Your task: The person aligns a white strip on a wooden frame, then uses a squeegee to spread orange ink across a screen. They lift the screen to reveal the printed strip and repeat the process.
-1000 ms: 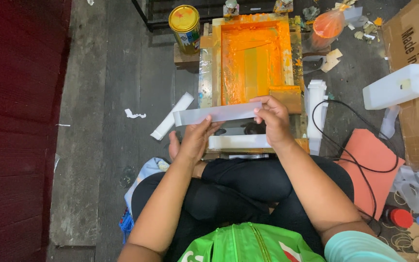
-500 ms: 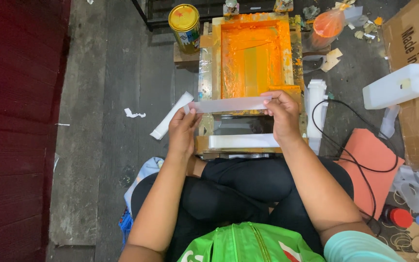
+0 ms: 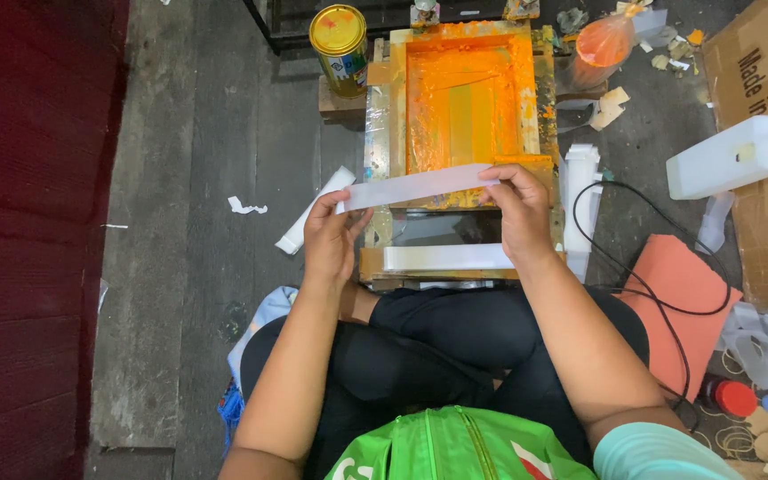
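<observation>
There, white strip (image 3: 415,188) between both hands (image 3: 517,209).

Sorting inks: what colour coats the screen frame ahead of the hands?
Bright orange on the screen frame, paler yellowish down the middle; head view.

Yellow labelled tin (image 3: 340,37); brown cardboard box (image 3: 762,116) right.

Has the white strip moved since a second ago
Yes. The white strip, held by the left hand and right hand, has shifted away from the person, up onto the near edge of the orange screen frame.
</observation>
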